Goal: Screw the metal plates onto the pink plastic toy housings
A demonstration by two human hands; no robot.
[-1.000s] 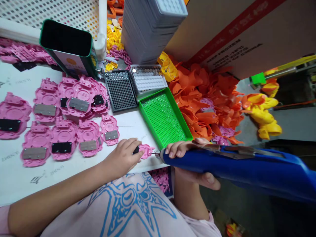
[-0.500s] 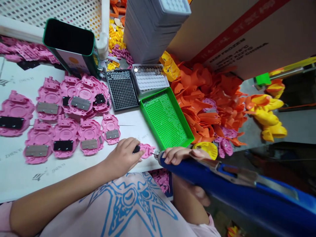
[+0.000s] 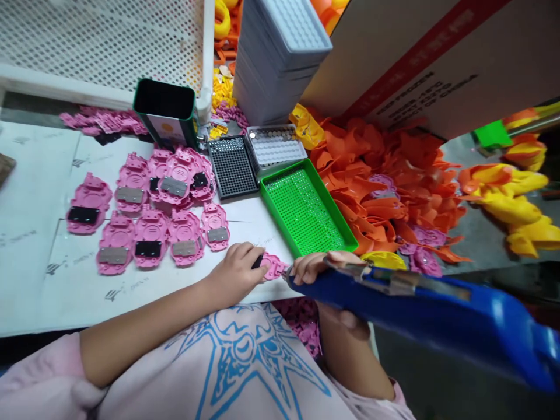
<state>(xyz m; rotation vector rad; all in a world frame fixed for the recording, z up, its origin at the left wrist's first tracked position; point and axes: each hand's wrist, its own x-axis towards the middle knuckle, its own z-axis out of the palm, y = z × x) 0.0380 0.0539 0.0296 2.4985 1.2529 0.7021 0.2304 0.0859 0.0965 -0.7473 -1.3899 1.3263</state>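
My left hand (image 3: 240, 274) is closed on a pink plastic casing (image 3: 273, 266) near the table's front edge, covering part of the black plate on it. My right hand (image 3: 326, 274) wraps around a blue electric screwdriver (image 3: 394, 297), held nearly level with its tip at the right end of that casing. Just behind the hands lies a green perforated tray (image 3: 308, 210) with small shiny screws in it. To the left, several more pink casings (image 3: 149, 239) lie face up, some with grey plates and some with black ones.
A black grid tray (image 3: 233, 168) and a white tray (image 3: 276, 146) of small round metal pieces stand behind. Further back are a dark green tin (image 3: 166, 114), a tall stack of pale trays (image 3: 273, 70) and a white crate (image 3: 105, 41). Orange parts (image 3: 385, 181) and a cardboard box (image 3: 420, 52) fill the right.
The view has shifted, so the table things appear further right and the hands slightly right. The screwdriver's tip now sits against the casing's end. Both hands keep their holds.
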